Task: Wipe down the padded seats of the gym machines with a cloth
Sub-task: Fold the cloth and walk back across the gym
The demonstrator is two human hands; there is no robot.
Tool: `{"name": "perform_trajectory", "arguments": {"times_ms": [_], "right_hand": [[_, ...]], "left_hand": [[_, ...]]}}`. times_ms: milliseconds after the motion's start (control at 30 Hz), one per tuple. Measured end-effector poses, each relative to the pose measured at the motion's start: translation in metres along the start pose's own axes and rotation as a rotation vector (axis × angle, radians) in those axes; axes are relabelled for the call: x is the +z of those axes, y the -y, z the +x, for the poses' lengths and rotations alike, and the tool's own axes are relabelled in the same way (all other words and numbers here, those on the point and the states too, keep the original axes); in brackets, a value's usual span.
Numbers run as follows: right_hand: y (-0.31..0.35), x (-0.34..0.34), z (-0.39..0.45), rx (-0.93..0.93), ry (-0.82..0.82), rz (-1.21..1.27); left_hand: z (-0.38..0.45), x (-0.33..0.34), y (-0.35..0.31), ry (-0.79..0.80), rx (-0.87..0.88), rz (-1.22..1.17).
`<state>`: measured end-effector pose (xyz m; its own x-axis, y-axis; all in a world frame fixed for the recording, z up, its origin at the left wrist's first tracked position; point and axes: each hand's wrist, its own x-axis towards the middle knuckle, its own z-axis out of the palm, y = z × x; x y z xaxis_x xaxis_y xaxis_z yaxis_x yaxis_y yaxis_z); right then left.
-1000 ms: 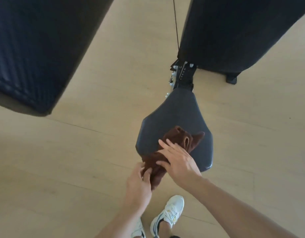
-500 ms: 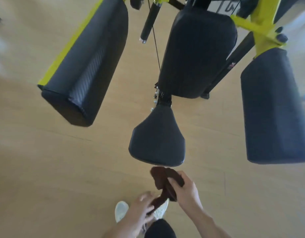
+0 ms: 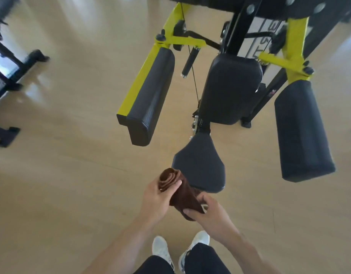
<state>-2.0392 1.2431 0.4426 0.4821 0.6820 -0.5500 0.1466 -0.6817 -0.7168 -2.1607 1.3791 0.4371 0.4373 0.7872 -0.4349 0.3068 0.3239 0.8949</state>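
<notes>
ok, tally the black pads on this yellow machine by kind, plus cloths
Seat pad: 1
Back pad: 1
Arm pads: 2
Brown cloth: 1, held by left hand and right hand
Total: 5

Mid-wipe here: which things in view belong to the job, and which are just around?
For the job:
brown cloth, held by left hand and right hand
seat pad
back pad
two arm pads

Just around:
hanging handle
other machine's frame

Partial white characters, perhaps "3", on the machine's panel (image 3: 255, 39), otherwise unreadable.
</notes>
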Motion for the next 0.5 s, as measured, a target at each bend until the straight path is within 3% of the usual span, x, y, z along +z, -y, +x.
{"name": "perform_trajectory", "arguments": {"times_ms": [100, 267, 500], "right_hand": [[0.008, -0.005, -0.010, -0.043, 0.010, 0.004], [0.014, -0.015, -0.022, -0.221, -0.137, 0.032], [0.009, -0.038, -0.049, -0.159, -0.321, 0.197]], "left_hand": [[-0.008, 0.004, -0.015, 0.079, 0.118, 0.105], [-0.020, 0.021, -0.029, 0.207, 0.168, 0.160], [-0.035, 0.047, -0.045, 0.335, 0.115, 0.086]]}}
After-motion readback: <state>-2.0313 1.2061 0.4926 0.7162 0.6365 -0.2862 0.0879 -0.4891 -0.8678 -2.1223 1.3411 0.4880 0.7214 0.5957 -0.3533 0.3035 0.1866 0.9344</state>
